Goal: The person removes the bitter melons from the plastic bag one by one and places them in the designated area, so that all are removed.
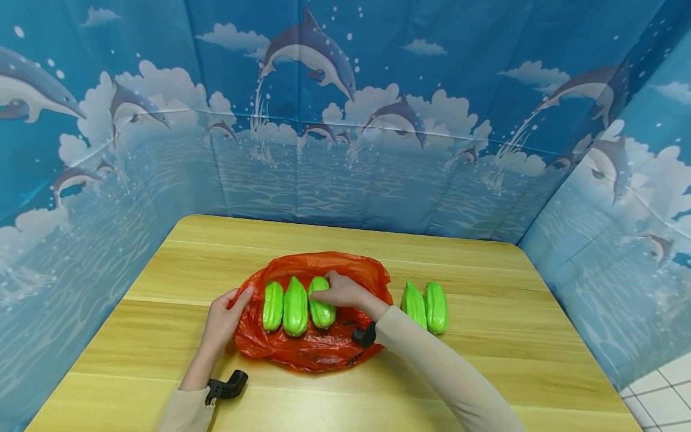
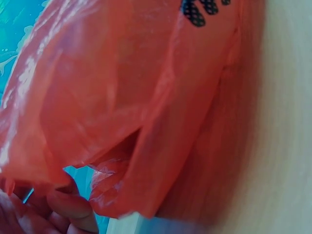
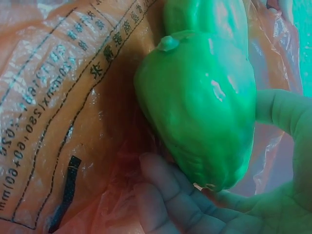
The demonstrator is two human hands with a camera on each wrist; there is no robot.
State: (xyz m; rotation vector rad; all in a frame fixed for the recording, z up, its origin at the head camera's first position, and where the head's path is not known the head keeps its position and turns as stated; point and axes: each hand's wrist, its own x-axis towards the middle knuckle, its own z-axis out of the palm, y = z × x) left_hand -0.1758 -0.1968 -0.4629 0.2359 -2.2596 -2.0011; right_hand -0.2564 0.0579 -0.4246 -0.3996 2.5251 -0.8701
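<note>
A red plastic bag (image 1: 259, 345) lies spread on the table. My left hand (image 1: 222, 318) pinches its left edge between thumb and fingers; in the left wrist view those fingers (image 2: 73, 209) are at the bag's rim. Three glossy green fruits, long and ridged like papayas, sit side by side on the red plastic: a left one (image 1: 273, 306), a middle one (image 1: 295, 307) and a right one (image 1: 322, 313). My right hand (image 1: 348, 293) holds the right fruit (image 3: 200, 107), thumb on one side and fingers around its end.
Two more green fruits, one (image 1: 414, 305) leaning beside the other (image 1: 436, 307), lie on the wooden table (image 1: 486, 372) right of the bag, by my right forearm. A dolphin-print curtain (image 1: 345, 180) hangs behind the table and along both sides.
</note>
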